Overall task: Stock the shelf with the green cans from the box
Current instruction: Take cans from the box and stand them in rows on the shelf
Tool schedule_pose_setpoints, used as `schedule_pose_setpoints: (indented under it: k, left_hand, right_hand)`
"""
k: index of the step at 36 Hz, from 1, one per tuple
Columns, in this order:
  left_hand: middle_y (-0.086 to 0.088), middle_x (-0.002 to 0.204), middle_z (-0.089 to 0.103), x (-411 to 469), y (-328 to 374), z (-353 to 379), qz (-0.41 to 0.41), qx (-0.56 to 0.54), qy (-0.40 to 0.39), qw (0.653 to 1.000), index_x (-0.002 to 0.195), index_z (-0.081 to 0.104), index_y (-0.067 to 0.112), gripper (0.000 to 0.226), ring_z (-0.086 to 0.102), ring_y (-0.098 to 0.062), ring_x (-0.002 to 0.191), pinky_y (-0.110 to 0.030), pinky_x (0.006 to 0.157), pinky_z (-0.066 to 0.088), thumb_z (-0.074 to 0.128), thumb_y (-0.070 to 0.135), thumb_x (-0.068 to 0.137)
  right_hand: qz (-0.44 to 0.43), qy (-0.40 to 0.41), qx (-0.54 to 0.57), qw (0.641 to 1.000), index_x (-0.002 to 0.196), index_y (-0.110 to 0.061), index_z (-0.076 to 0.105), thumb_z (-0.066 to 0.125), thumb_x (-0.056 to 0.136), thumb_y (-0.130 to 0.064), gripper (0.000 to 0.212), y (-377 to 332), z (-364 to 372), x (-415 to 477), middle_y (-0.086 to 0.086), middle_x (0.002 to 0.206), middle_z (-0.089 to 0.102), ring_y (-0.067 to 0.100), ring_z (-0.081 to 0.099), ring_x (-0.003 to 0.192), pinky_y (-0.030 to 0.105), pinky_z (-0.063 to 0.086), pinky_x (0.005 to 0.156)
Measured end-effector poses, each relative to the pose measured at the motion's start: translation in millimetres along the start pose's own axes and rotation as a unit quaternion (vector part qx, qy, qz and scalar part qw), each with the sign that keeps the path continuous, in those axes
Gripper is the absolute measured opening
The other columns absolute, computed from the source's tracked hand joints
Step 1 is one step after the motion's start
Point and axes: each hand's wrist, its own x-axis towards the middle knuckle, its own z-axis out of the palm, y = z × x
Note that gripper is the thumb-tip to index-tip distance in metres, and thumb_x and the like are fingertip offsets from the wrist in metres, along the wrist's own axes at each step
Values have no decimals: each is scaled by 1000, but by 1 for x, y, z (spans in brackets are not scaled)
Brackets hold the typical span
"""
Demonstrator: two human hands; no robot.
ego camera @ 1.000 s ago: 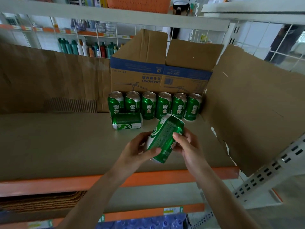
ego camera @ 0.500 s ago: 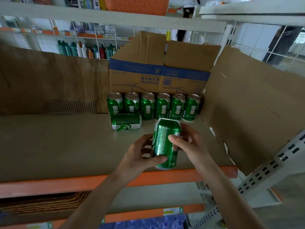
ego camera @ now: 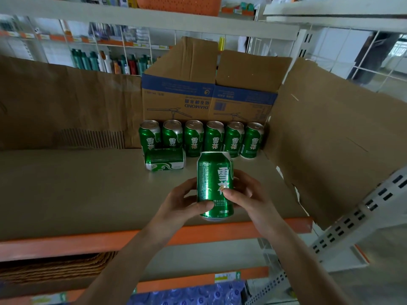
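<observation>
Together, both hands, left (ego camera: 182, 200) and right (ego camera: 246, 194), grip an upright green can (ego camera: 214, 183) above the shelf (ego camera: 88, 194).

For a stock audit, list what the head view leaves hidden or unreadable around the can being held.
Head view only:
1. The far side of the held can, and how far the left hand and right hand wrap behind it: hidden by the can itself.
2. Lower parts of the two leftmost standing cans: hidden by the lying can.
3. Labels on the far bottles: blurred, too small.
</observation>
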Motion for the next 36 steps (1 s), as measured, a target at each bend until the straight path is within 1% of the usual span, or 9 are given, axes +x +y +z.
schedule_pose_setpoints:
  k: [6, 12, 14, 18, 22, 26, 31, 33, 36]
  left_hand:
    - [5, 116, 65, 2, -4, 11, 24, 28, 26, 999, 123, 53, 29, 70, 63, -12, 103, -30, 85, 53, 76, 38, 57]
    - [5, 107, 66, 7, -8, 19, 35, 43, 47, 997, 123, 50, 28, 77, 64, -4, 94, -18, 73, 52, 83, 29, 53]
    - [6, 107, 66, 7, -9, 20, 41, 40, 46, 997, 123, 49, 27, 75, 63, -2, 94, -15, 71, 51, 85, 16, 58]
    - [10, 106, 66, 8, -10, 21, 45, 27, 56, 997, 119, 50, 31, 77, 63, -6, 97, -17, 74, 51, 79, 36, 48]
    - [6, 108, 63, 12, -13, 24, 42, 17, 59, 997, 120, 49, 28, 83, 63, -9, 96, -18, 72, 51, 79, 38, 44]
    - [7, 106, 62, 18, -16, 32, 33, 13, 54, 998, 116, 50, 30, 79, 62, -13, 97, -21, 72, 53, 79, 38, 43]
    - [13, 101, 62, 28, -22, 42, 38, 27, 43, 998, 116, 50, 31, 78, 62, -13, 96, -26, 74, 51, 80, 38, 44]
    - [16, 100, 62, 31, -23, 46, 41, 27, 35, 998, 116, 49, 32, 77, 62, -11, 95, -24, 72, 50, 79, 39, 44]
    - [18, 99, 61, 34, -24, 51, 46, 25, 21, 998, 114, 49, 35, 76, 61, -7, 93, -23, 71, 51, 79, 38, 45]
  right_hand:
    - [-38, 57, -22, 997, 120, -14, 58, 72, 65, -36, 60, 4, 2, 0, 11, 103, 69, 27, 67, 96, 45, 56, 78]
    - [-68, 94, -51, 992, 111, -22, 59, 74, 59, -40, 57, 4, 2, -2, 0, 99, 71, 15, 68, 89, 26, 54, 73]
    - [-70, 88, -61, 992, 114, -19, 57, 75, 59, -39, 61, 4, 0, -2, -1, 100, 71, 14, 68, 90, 23, 53, 71]
    - [-64, 58, -83, 993, 114, -19, 56, 78, 64, -29, 55, 0, -6, -2, -5, 100, 70, 10, 67, 91, 19, 52, 70]
    - [-49, 46, -100, 993, 109, -28, 57, 73, 64, -42, 50, -12, -16, 4, -5, 102, 70, 11, 66, 97, 26, 56, 79]
    - [-32, 16, -130, 991, 104, -31, 55, 76, 73, -28, 37, -30, -30, 13, -2, 104, 67, 5, 65, 92, 19, 54, 72]
    - [6, -11, -189, 982, 113, -30, 53, 67, 62, -41, 54, -42, -44, 20, -6, 108, 64, 13, 65, 94, 30, 56, 78]
    - [20, -16, -206, 978, 115, -28, 52, 68, 60, -43, 59, -44, -48, 23, -4, 110, 63, 12, 64, 93, 27, 56, 76]
    - [28, -16, -221, 975, 106, -35, 55, 71, 55, -47, 55, -46, -53, 26, -3, 110, 63, 14, 63, 98, 29, 55, 76]
